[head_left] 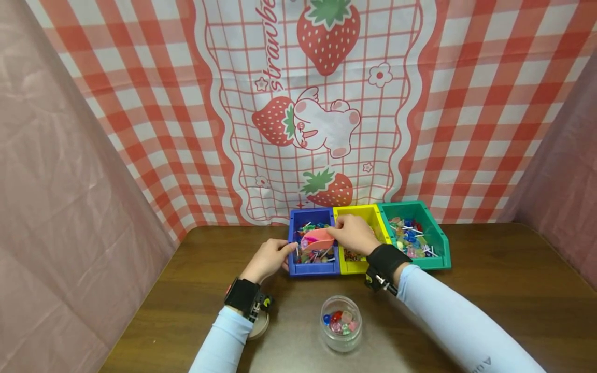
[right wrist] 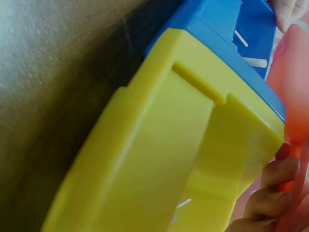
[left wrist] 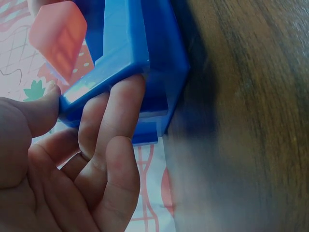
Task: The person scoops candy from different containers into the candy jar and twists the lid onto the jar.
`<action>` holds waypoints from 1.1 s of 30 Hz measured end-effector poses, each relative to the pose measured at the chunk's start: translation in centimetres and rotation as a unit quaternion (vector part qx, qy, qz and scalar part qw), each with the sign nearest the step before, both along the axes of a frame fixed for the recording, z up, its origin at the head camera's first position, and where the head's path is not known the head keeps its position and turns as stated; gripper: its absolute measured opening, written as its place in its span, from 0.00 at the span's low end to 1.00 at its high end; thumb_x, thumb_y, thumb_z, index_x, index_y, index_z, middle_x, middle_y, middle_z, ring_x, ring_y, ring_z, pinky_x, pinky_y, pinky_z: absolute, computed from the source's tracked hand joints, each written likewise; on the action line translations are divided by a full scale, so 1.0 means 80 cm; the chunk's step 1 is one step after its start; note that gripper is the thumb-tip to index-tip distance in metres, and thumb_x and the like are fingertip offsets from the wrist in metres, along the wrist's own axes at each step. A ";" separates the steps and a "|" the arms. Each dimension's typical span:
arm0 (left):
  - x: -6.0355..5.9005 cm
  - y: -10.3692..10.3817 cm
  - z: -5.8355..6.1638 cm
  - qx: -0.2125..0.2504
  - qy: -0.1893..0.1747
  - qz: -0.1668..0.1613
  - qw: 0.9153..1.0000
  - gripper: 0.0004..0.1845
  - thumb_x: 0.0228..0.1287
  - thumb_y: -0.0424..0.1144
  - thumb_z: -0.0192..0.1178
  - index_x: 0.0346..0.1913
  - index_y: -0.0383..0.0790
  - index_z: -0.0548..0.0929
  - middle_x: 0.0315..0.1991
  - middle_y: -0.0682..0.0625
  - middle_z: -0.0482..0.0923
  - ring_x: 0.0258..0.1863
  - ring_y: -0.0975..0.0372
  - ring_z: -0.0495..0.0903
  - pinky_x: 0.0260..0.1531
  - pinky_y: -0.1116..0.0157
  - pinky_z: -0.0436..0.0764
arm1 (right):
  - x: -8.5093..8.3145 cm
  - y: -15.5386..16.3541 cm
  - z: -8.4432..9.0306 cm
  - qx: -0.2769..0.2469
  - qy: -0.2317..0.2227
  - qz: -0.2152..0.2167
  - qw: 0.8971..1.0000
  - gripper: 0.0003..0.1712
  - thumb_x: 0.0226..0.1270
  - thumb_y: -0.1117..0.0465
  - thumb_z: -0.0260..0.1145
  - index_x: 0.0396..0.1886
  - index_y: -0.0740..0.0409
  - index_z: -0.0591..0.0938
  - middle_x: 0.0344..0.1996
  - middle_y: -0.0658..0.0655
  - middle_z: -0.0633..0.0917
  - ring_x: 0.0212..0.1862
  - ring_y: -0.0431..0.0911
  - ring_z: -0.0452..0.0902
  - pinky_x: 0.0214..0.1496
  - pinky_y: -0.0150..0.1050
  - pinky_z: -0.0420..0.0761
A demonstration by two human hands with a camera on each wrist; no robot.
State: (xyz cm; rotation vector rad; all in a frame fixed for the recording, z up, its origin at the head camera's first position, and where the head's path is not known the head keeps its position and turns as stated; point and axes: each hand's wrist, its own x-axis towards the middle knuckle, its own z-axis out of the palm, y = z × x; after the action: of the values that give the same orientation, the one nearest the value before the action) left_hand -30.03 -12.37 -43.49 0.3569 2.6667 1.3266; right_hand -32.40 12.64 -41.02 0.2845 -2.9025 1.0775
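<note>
My right hand (head_left: 355, 235) grips the handle of a coral-pink scoop (head_left: 322, 235) above the blue bin (head_left: 315, 270). Bright pink candy shows in the scoop's bowl. Wrapped candies and lollipops with white sticks lie inside that bin. At the bin's left side, my left hand (head_left: 265, 261) holds its wall. In the left wrist view, the thumb (left wrist: 46, 113) is on the rim and fingers (left wrist: 123, 108) are curled against the outside. The right wrist view shows fingers (right wrist: 273, 195) wrapped round the scoop's handle.
A yellow bin (head_left: 354, 267) and a green bin (head_left: 440, 261) of lollipops and candies adjoin the blue one. Nearer me stands a clear jar (head_left: 341, 342) with several colourful gem-like pieces. A pale round lid (head_left: 259, 327) lies by my left wrist. Checked cloth (head_left: 471, 129) hangs behind the table.
</note>
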 end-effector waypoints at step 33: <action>0.001 -0.001 0.003 0.020 -0.018 -0.002 1.000 0.22 0.76 0.51 0.54 0.47 0.33 0.86 0.22 0.48 0.82 0.24 0.51 0.85 0.35 0.54 0.82 | 0.080 0.054 0.014 -0.121 0.073 0.027 0.990 0.17 0.71 0.56 0.66 0.22 0.56 0.75 0.15 0.51 0.67 0.21 0.49 0.65 0.25 0.38 0.63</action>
State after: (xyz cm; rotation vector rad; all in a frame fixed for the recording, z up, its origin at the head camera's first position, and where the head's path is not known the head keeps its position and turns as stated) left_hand -29.95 -12.45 -43.23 0.3394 2.6132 1.3745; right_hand -25.97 16.97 -39.89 0.4152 -2.6162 1.3410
